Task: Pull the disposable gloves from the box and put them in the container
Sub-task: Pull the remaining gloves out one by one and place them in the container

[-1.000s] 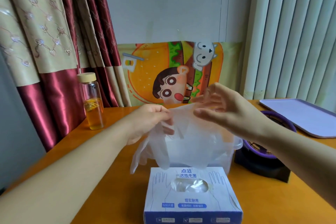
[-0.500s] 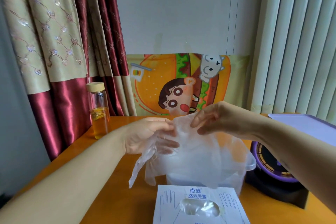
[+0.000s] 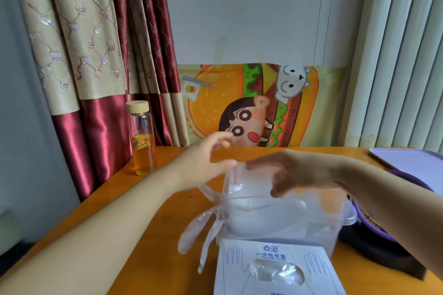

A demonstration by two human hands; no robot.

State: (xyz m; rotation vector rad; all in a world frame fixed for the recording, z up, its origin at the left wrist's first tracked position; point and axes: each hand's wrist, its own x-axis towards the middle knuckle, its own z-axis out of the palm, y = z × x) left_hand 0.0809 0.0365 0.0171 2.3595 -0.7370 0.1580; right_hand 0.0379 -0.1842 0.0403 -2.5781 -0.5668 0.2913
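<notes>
A white box of disposable gloves [image 3: 271, 268] lies at the near edge of the table, with a clear glove bunched in its oval slot [image 3: 278, 273]. Just behind it stands a clear plastic container [image 3: 345, 220]. A thin transparent glove [image 3: 249, 199] is draped over and into the container, its fingers hanging down the container's left side. My right hand [image 3: 297, 175] grips the top of this glove from above, fingers curled down over the container. My left hand [image 3: 206, 158] hovers at the glove's left edge with fingers spread; it is blurred.
A glass bottle with amber liquid and a pale cap [image 3: 141, 139] stands at the back left of the orange table [image 3: 153, 211]. A purple-rimmed round object on a black base [image 3: 374, 235] sits right of the container. A lilac tray [image 3: 412, 163] lies at the far right.
Both hands have come down with the glove onto the container. My left hand has spread its fingers and no longer pinches the glove; my right hand has closed on it.
</notes>
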